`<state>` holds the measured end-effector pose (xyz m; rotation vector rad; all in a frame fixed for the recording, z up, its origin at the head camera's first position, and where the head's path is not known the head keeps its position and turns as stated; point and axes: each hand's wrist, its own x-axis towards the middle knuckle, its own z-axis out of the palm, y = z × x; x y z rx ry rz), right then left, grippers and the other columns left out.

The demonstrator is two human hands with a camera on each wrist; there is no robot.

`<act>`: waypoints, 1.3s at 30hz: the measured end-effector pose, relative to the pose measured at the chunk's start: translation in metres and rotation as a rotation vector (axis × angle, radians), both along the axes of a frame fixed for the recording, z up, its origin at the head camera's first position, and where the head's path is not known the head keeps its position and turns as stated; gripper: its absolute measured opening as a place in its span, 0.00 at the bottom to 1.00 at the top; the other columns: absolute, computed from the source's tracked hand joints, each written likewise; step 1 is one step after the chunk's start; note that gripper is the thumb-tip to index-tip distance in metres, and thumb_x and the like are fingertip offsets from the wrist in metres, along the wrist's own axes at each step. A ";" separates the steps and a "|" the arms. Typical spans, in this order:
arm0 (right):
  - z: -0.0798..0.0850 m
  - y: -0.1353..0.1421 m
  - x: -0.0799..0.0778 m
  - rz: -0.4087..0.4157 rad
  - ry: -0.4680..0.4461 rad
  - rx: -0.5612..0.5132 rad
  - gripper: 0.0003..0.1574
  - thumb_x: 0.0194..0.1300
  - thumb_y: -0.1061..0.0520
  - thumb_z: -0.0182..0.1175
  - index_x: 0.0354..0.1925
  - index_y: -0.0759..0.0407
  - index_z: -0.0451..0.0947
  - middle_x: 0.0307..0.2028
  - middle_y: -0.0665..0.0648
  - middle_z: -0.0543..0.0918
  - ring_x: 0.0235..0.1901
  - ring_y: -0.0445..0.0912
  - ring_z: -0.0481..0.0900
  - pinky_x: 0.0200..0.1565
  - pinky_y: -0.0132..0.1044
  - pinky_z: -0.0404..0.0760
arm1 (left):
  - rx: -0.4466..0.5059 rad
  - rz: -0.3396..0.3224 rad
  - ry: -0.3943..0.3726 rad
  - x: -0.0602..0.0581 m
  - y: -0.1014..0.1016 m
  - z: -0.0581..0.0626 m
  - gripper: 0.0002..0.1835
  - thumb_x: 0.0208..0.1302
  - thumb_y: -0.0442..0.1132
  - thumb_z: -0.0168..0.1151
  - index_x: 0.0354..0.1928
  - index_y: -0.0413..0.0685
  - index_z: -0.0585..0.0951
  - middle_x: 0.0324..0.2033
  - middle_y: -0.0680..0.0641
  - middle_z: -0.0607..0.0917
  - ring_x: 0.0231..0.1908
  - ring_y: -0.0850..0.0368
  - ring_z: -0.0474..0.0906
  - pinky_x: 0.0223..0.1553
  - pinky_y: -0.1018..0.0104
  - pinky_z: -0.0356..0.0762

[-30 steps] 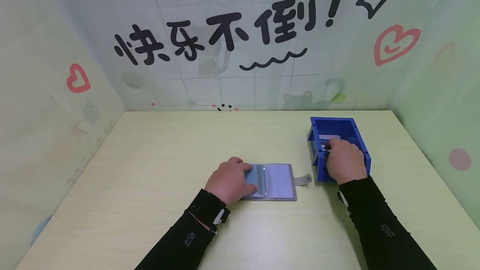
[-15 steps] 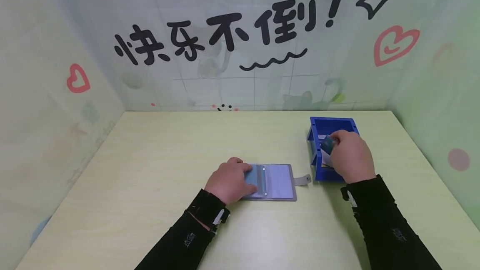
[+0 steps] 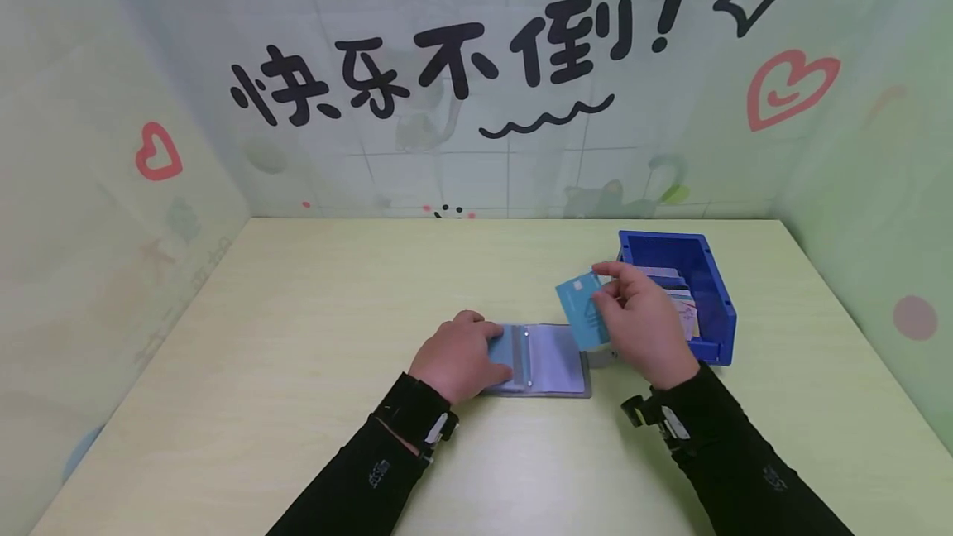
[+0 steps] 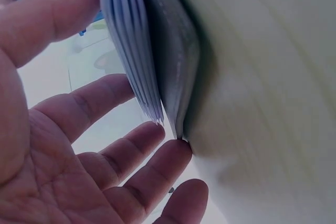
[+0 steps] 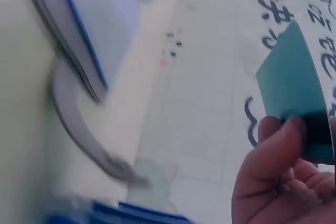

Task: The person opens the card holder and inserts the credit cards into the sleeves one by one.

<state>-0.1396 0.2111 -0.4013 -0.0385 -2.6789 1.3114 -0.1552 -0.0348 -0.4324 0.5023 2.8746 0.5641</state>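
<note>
A small grey card holder [image 3: 554, 361] with clear sleeves lies spread on the table, its strap [image 5: 79, 124] sticking out to the right. My left hand [image 3: 456, 358] rests on its left side, thumb and fingers extended across it. In the left wrist view, those fingers touch the edges of the stacked sleeves [image 4: 128, 40] and the cover [image 4: 173, 51]. My right hand [image 3: 644, 321] pinches a blue card [image 3: 583, 310] between thumb and fingers, raised above the holder's right edge. The right wrist view shows the card [image 5: 291, 82] tilted up and apart from the holder.
A blue plastic box [image 3: 711, 288] stands at the right, partly behind my right hand, with several cards [image 3: 685, 313] inside. The pale wooden table [image 3: 313, 296] ends at a printed wall sheet [image 3: 417, 180] at the back.
My right hand has lifted the blue card out of the box and carried it left, toward the card holder. The left hand and the holder have stayed in place.
</note>
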 end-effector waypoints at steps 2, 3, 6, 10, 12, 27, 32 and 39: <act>-0.007 -0.009 -0.001 0.045 -0.062 -0.019 0.24 0.79 0.61 0.54 0.69 0.61 0.74 0.44 0.62 0.80 0.30 0.49 0.72 0.25 0.32 0.70 | 0.001 0.001 -0.002 0.000 0.000 0.001 0.31 0.61 0.53 0.76 0.65 0.49 0.84 0.64 0.40 0.80 0.53 0.43 0.83 0.53 0.52 0.85; -0.010 -0.012 -0.001 0.064 -0.093 -0.017 0.25 0.79 0.62 0.54 0.70 0.61 0.74 0.45 0.62 0.80 0.29 0.48 0.72 0.25 0.33 0.69 | 0.001 0.001 -0.003 0.000 0.001 0.001 0.32 0.61 0.53 0.76 0.65 0.49 0.84 0.64 0.40 0.80 0.53 0.43 0.83 0.54 0.52 0.85; -0.018 -0.021 -0.001 0.117 -0.176 0.001 0.27 0.78 0.63 0.54 0.73 0.62 0.72 0.50 0.64 0.81 0.29 0.48 0.74 0.25 0.34 0.69 | -0.005 -0.002 -0.004 0.000 0.001 0.002 0.32 0.61 0.53 0.76 0.66 0.49 0.84 0.64 0.40 0.80 0.53 0.43 0.83 0.55 0.51 0.85; -0.024 -0.028 -0.001 0.158 -0.247 0.048 0.29 0.78 0.63 0.55 0.74 0.61 0.71 0.54 0.64 0.82 0.42 0.50 0.80 0.33 0.36 0.75 | -0.009 -0.002 -0.005 0.000 0.002 0.002 0.32 0.61 0.54 0.76 0.66 0.49 0.84 0.64 0.39 0.80 0.53 0.43 0.83 0.55 0.50 0.85; -0.026 -0.030 -0.001 0.172 -0.269 0.064 0.29 0.78 0.62 0.55 0.74 0.60 0.71 0.55 0.64 0.83 0.46 0.51 0.80 0.38 0.37 0.77 | -0.006 0.001 -0.009 0.000 0.002 0.002 0.33 0.61 0.54 0.76 0.66 0.49 0.83 0.64 0.39 0.80 0.53 0.43 0.83 0.56 0.49 0.85; -0.032 -0.037 0.000 0.214 -0.340 0.139 0.34 0.77 0.59 0.59 0.77 0.61 0.67 0.67 0.65 0.80 0.66 0.57 0.78 0.68 0.58 0.76 | -0.010 0.000 -0.013 0.000 0.002 0.003 0.34 0.61 0.54 0.76 0.67 0.49 0.83 0.65 0.39 0.80 0.55 0.42 0.83 0.56 0.49 0.84; -0.030 -0.039 0.000 0.224 -0.358 0.143 0.36 0.76 0.59 0.61 0.77 0.62 0.65 0.71 0.65 0.76 0.72 0.60 0.73 0.71 0.61 0.71 | -0.019 -0.004 -0.010 0.000 0.002 0.003 0.34 0.62 0.55 0.75 0.67 0.49 0.83 0.65 0.40 0.80 0.55 0.40 0.84 0.57 0.49 0.84; -0.029 -0.041 -0.001 0.173 -0.334 0.174 0.30 0.74 0.59 0.63 0.71 0.61 0.73 0.56 0.60 0.83 0.50 0.52 0.80 0.59 0.52 0.83 | -0.013 0.002 -0.014 0.000 0.002 0.003 0.34 0.62 0.55 0.75 0.67 0.49 0.82 0.65 0.40 0.80 0.53 0.41 0.84 0.56 0.49 0.84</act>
